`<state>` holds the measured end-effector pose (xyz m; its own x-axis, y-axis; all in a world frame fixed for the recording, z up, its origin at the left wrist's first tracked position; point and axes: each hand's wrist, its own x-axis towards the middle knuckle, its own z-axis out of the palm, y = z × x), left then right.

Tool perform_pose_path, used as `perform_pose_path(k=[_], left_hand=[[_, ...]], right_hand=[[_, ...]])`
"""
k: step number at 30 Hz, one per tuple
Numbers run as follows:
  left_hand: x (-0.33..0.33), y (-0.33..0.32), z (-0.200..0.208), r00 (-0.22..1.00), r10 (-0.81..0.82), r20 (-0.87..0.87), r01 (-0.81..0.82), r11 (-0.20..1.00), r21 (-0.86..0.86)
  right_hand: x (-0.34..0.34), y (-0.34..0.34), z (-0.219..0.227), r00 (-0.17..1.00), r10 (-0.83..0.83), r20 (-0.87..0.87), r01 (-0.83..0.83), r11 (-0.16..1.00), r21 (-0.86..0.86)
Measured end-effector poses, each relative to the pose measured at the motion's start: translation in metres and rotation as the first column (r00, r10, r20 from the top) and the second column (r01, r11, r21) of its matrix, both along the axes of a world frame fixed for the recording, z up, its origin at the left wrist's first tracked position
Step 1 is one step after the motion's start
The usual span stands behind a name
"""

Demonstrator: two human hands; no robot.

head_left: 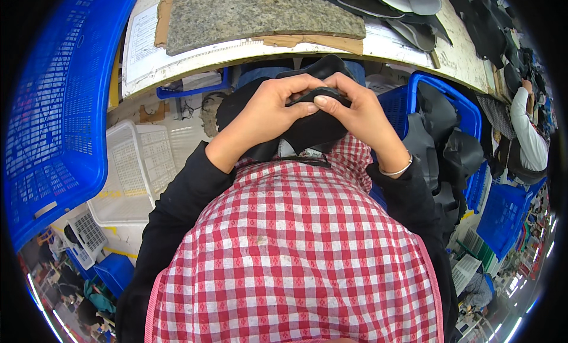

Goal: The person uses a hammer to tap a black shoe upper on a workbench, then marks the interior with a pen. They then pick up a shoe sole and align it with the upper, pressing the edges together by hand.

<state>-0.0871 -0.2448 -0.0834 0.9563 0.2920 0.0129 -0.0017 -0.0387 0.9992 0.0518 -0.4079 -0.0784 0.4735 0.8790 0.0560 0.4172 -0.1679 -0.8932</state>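
Note:
Both my hands pinch the edge of a black leather piece [319, 127] above my lap. My left hand [275, 106] grips it with the thumb on the near side and the fingers bent over behind. Close beside it, my right hand [355, 103] is closed on the same edge, thumb tip almost meeting the left thumb. The fingertips are partly hidden behind the piece. More black leather [236, 103] lies on my lap under and around the hands, against my red and white checked apron [296, 224].
Ahead stands a worktable with a stone slab [266, 17] on cardboard, and cut dark pieces [402, 5] at its right. A blue crate [473, 106] with black leather parts [438, 142] is at my right. Left are a large blue basket [59, 106] and a white basket [127, 171].

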Motion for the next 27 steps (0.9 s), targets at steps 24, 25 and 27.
perform_pose_path(k=[24,25,27], left_hand=[[-0.030,0.001,0.051,0.839,-0.311,0.446,-0.179,0.617,0.766],[-0.034,0.002,0.053,0.786,-0.345,0.513,-0.260,0.568,0.781],[-0.042,0.001,0.055,0.748,-0.356,0.560,-0.348,0.508,0.788]], right_hand=[[-0.028,-0.033,0.056,0.622,-0.002,0.783,-0.262,0.942,0.210],[-0.031,-0.032,0.060,0.553,-0.064,0.831,-0.295,0.918,0.267],[-0.035,-0.028,0.065,0.520,-0.145,0.842,-0.292,0.896,0.335]])
